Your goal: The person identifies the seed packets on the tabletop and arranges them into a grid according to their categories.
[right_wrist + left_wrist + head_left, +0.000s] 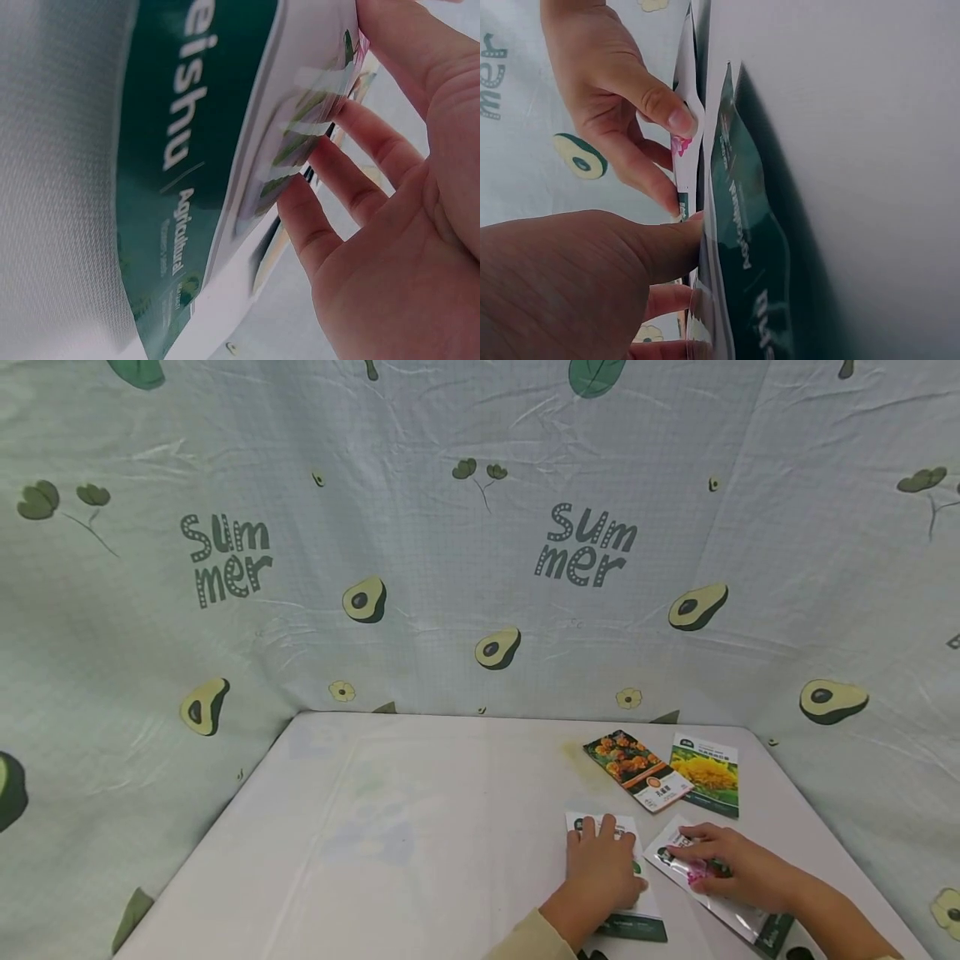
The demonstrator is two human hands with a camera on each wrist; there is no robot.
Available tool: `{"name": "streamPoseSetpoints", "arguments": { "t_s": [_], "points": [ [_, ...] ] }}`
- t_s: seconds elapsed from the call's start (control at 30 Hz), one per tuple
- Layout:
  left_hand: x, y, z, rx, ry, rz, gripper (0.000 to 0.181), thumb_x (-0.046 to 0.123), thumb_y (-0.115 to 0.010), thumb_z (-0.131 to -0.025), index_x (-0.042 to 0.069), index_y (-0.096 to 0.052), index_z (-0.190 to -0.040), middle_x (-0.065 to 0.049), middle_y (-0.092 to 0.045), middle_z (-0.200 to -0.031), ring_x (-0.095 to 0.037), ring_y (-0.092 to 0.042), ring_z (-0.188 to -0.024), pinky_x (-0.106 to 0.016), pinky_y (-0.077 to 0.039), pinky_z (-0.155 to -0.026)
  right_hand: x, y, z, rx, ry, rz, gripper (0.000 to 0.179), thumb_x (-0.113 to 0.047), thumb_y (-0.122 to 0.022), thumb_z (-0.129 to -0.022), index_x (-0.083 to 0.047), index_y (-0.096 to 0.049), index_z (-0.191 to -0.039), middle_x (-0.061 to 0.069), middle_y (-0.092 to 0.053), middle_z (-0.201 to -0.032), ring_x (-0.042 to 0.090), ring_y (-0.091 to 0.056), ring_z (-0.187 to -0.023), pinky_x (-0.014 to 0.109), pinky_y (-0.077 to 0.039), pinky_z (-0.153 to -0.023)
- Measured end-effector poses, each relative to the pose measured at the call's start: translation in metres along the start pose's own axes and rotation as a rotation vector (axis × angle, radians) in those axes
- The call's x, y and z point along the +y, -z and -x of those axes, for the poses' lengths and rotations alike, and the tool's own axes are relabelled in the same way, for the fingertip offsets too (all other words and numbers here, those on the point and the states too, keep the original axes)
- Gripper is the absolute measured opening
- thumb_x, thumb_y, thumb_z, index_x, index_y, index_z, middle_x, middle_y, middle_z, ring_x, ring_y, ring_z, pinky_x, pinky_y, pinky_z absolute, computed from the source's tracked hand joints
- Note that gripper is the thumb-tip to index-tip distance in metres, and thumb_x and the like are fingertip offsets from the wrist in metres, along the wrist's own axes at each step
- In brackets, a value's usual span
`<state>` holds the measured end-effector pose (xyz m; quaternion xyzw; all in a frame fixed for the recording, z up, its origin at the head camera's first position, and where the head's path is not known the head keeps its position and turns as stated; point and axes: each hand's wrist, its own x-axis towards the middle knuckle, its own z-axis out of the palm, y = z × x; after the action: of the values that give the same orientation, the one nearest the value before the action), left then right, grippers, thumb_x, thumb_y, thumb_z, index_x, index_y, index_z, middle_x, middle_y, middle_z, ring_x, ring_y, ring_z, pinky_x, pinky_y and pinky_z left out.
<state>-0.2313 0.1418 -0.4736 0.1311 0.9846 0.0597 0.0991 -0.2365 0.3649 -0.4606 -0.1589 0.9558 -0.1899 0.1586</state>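
Note:
My left hand (603, 868) rests on a white seed packet (630, 928) with a dark green lower band, its fingers spread over the upper part and its thumb by the right edge. Beside it, my right hand (738, 868) touches a seed packet with a pink flower (731, 914), which lies slanted on the table. In the right wrist view, the fingers (304, 217) meet that packet's glossy face and edge. The left wrist view shows the white packet's green end (754, 225) bulging a little off the tabletop. The hands hide part of both packets.
Farther back lie a packet with orange flowers (630, 764) and a packet with yellow flowers (708, 772), their corners overlapping. A white table (375, 860) extends to the left. A sheet printed with avocados (420, 543) hangs behind and at the sides.

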Motion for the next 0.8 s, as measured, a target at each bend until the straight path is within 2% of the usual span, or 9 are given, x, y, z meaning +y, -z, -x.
{"name": "streamPoseSetpoints", "arguments": {
  "t_s": [0.3,0.8],
  "points": [
    [-0.008,0.006,0.003,-0.021,-0.006,0.009,0.056,0.066,-0.072,-0.084,0.047,-0.059,-0.135,0.015,-0.049,-0.145,-0.016,-0.043,-0.133,-0.046,-0.041,-0.109,-0.002,0.002,0.001,0.001,-0.015,-0.012,0.052,-0.041,-0.083,-0.082,-0.031,-0.071,-0.131,0.017,-0.054,-0.147,0.053,-0.047,-0.134,0.068,-0.046,-0.099],
    [-0.022,0.008,0.009,0.000,-0.008,0.019,0.054,0.065,-0.075,-0.082,0.049,-0.061,-0.132,0.014,-0.051,-0.135,-0.016,-0.044,-0.127,-0.045,-0.041,-0.105,0.000,0.002,0.002,-0.003,0.010,-0.027,0.051,-0.043,-0.081,-0.084,-0.032,-0.070,-0.133,0.019,-0.052,-0.149,0.055,-0.045,-0.134,0.069,-0.046,-0.098]
  ]
}}
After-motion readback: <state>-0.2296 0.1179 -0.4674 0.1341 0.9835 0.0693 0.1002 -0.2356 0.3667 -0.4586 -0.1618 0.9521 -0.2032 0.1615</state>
